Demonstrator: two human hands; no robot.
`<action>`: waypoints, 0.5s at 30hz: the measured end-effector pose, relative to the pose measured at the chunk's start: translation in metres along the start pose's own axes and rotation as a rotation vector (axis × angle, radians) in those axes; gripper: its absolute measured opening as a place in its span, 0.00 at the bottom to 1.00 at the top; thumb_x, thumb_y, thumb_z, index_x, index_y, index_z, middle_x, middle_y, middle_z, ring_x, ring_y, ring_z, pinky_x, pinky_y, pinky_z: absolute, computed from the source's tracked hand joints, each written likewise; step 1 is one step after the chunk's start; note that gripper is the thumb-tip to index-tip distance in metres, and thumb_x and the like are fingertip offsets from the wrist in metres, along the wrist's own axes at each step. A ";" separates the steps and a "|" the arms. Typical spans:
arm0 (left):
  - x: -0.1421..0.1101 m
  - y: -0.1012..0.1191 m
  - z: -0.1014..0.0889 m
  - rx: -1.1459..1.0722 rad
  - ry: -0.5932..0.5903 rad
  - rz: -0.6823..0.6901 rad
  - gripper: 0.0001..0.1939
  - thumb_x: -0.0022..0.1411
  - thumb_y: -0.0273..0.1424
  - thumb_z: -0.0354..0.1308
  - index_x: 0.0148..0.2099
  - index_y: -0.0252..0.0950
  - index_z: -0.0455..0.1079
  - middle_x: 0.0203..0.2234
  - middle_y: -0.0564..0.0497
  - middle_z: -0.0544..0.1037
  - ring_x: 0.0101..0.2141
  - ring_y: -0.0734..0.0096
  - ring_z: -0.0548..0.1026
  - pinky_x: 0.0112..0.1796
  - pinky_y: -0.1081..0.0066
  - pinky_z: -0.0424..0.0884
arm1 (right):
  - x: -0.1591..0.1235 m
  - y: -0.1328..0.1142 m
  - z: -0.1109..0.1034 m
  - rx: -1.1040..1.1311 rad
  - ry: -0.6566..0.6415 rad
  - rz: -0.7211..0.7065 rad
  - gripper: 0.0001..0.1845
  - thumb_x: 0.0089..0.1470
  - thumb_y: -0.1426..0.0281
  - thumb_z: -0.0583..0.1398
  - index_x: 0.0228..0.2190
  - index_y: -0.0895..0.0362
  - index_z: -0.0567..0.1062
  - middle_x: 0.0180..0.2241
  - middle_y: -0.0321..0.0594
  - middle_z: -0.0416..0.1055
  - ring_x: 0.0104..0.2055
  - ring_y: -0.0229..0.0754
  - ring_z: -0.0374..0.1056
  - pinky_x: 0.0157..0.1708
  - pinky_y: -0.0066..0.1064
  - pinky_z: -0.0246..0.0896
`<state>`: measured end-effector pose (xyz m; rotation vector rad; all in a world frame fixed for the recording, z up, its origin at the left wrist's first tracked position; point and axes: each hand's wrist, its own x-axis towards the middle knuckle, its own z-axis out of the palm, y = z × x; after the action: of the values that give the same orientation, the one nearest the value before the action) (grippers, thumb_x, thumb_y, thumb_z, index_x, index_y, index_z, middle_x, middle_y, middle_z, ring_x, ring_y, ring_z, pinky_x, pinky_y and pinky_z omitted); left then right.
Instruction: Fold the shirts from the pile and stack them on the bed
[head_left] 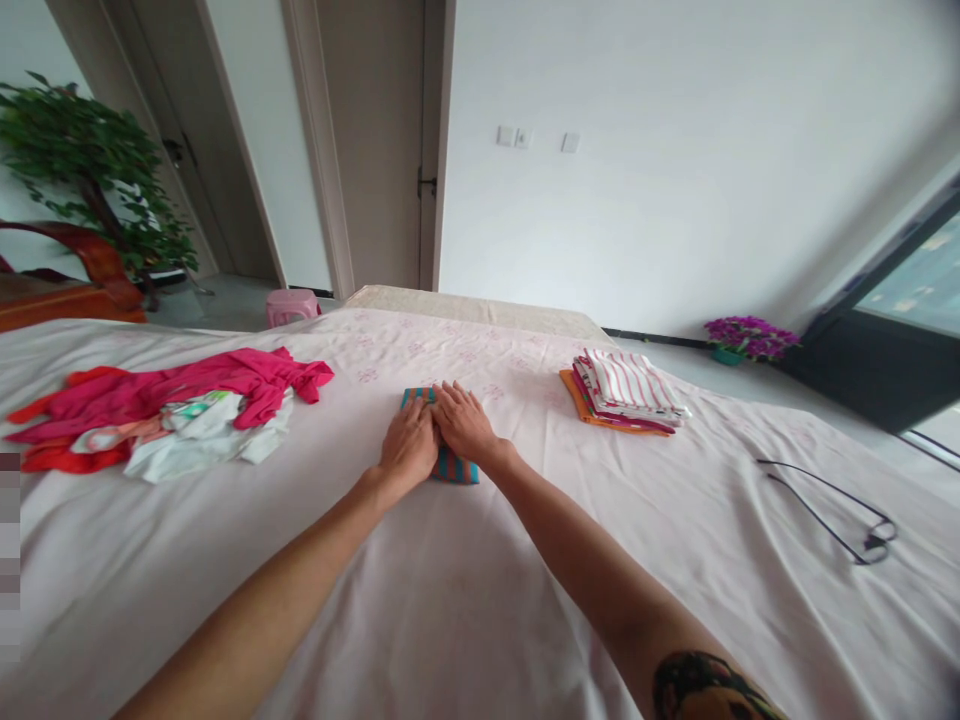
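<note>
Both my hands lie flat, side by side, on a small folded cloth [456,468] with teal and brownish-orange stripes. My left hand [410,440] covers its left part, fingers stretched forward. Over the upper right part rests my right hand [463,422], its fingers extended and touching the left hand. Much of the striped cloth is hidden under the palms. It lies on a pale pink flowered sheet [465,570]. To the right is a neat stack of folded clothes [626,390], striped white and red on top, orange at the bottom.
A loose heap of clothes [217,395], pink, red and white, lies at the left. Black-framed glasses [825,490] rest on the sheet at the right. Beyond the sheet stand a pink stool [292,305], a wooden chair [82,270] and a pot of purple flowers [750,340].
</note>
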<state>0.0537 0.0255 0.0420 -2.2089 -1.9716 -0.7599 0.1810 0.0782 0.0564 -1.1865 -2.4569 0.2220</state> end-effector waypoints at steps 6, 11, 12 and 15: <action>-0.017 -0.008 0.014 0.160 -0.108 -0.054 0.29 0.69 0.38 0.46 0.67 0.28 0.58 0.65 0.32 0.60 0.64 0.47 0.61 0.60 0.51 0.59 | -0.006 0.023 0.021 -0.146 -0.080 0.043 0.30 0.67 0.58 0.47 0.66 0.55 0.57 0.68 0.46 0.51 0.71 0.54 0.42 0.66 0.51 0.40; -0.025 -0.022 0.010 0.190 -0.172 -0.007 0.32 0.70 0.44 0.44 0.70 0.33 0.54 0.67 0.34 0.57 0.66 0.47 0.56 0.61 0.49 0.56 | -0.005 0.031 0.022 -0.130 -0.096 0.049 0.31 0.68 0.57 0.44 0.67 0.56 0.56 0.69 0.44 0.48 0.71 0.54 0.41 0.66 0.50 0.40; -0.027 -0.026 0.009 0.177 -0.179 0.005 0.32 0.70 0.44 0.43 0.70 0.35 0.53 0.67 0.35 0.57 0.66 0.47 0.56 0.61 0.48 0.55 | -0.005 0.031 0.021 -0.126 -0.104 0.047 0.31 0.68 0.57 0.44 0.67 0.56 0.55 0.69 0.44 0.48 0.71 0.53 0.40 0.66 0.49 0.40; -0.034 -0.042 0.008 0.104 -0.192 0.026 0.31 0.70 0.45 0.42 0.70 0.39 0.54 0.68 0.38 0.56 0.67 0.48 0.54 0.62 0.46 0.53 | -0.005 0.034 0.017 -0.097 -0.141 0.026 0.30 0.68 0.59 0.46 0.67 0.56 0.56 0.69 0.44 0.47 0.71 0.51 0.39 0.67 0.46 0.39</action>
<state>0.0144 0.0051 0.0097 -2.3174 -2.0090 -0.4454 0.2015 0.0960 0.0292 -1.2845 -2.6016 0.2021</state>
